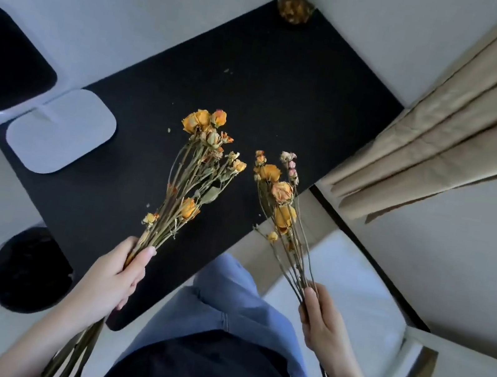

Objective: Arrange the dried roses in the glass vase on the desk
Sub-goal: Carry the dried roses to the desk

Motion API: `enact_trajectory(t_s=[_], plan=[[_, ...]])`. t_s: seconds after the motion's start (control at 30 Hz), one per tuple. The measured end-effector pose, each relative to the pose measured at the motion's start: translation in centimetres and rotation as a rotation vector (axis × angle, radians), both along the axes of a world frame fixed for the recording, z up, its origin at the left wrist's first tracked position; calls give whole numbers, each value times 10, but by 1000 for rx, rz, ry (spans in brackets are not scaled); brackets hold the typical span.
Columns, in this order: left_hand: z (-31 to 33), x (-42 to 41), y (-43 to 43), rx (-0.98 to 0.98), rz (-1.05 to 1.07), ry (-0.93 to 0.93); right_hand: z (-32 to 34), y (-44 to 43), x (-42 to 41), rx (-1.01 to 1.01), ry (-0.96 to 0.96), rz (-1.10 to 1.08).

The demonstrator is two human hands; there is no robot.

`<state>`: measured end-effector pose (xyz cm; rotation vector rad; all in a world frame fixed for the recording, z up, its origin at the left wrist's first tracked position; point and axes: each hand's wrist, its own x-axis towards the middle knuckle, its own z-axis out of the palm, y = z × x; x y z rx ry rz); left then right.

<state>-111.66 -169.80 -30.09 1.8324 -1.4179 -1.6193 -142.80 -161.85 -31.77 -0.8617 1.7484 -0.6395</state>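
Note:
My left hand [114, 274] grips a thick bunch of dried orange roses [203, 154] by the stems, blooms pointing away over the black desk [274, 87]. My right hand [322, 319] holds a thinner bunch of dried roses [279, 193] at the desk's right edge, stems trailing down past my wrist. At the desk's far corner stands a round object with dried yellow flowers [295, 8], seen from above; whether it is the glass vase I cannot tell.
A pale rounded pad [59, 130] lies on the desk's left end. A black bin [29, 270] sits on the floor at left. Beige curtains [454, 130] hang at right. White walls close the desk's far sides. Small petal crumbs dot the desktop.

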Motion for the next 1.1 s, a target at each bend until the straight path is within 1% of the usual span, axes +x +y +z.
enact_trajectory(t_s=[0.1,0.23,0.37,0.43,0.63,0.8,0.97,1.1], plan=[[-3,-2,-18,3,26,3,-2,-29,-8,20,7,22],[-7,-12,-41,-40,62,-20,-6,-79,-21,3,30,92],[-9,-34,-65,-70,157,-49,-7,-137,-41,-42,77,223],[-10,-52,-80,-71,229,-37,-8,-170,-58,-30,95,306],[-16,-122,-130,-88,396,-55,-14,-264,-131,24,-74,379],[-15,-170,-177,-101,434,-31,-15,-319,-179,-25,-74,519],[-13,-216,-225,-105,518,4,-18,-369,-199,-52,-56,547],[-18,-257,-258,-81,629,103,-23,-403,-198,-68,-12,571]])
